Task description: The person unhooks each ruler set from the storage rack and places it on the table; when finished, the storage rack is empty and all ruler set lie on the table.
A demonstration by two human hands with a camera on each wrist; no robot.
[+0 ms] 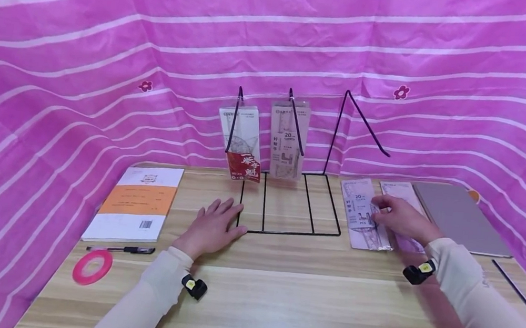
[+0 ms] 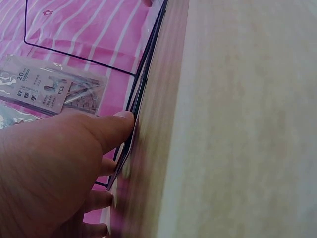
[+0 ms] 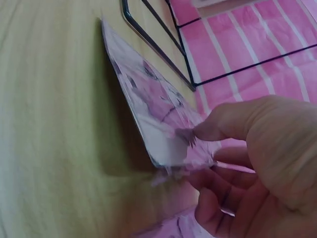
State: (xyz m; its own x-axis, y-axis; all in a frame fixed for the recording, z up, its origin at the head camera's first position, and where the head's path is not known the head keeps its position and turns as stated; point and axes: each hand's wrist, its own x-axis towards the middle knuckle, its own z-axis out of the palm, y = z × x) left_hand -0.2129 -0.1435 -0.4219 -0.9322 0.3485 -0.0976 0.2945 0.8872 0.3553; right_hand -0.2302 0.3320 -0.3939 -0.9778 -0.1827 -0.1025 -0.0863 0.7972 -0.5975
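Note:
My right hand [image 1: 405,220] pinches the right edge of a clear-wrapped ruler set [image 1: 357,210] marked 20, right of the black wire rack [image 1: 264,206]. In the right wrist view, the thumb is on the upper face of this ruler set [image 3: 148,109], and its lower edge tilts above the wood. My left hand [image 1: 211,227] rests on the table with fingers spread, its fingertips at the left side of the rack's base. Another ruler set [image 1: 289,135] hangs on the rack's middle hook. From the left hook hangs a pale ruler pack with a red lower part [image 1: 243,167].
A second pink pack [image 1: 405,193] lies beside the pinched one, then a grey notebook [image 1: 462,215] and a thin black rod [image 1: 521,294]. On the left are an orange-and-white book [image 1: 138,199], a pen [image 1: 138,250] and a pink tape roll [image 1: 79,268]. The rack's right hook [image 1: 366,124] is bare.

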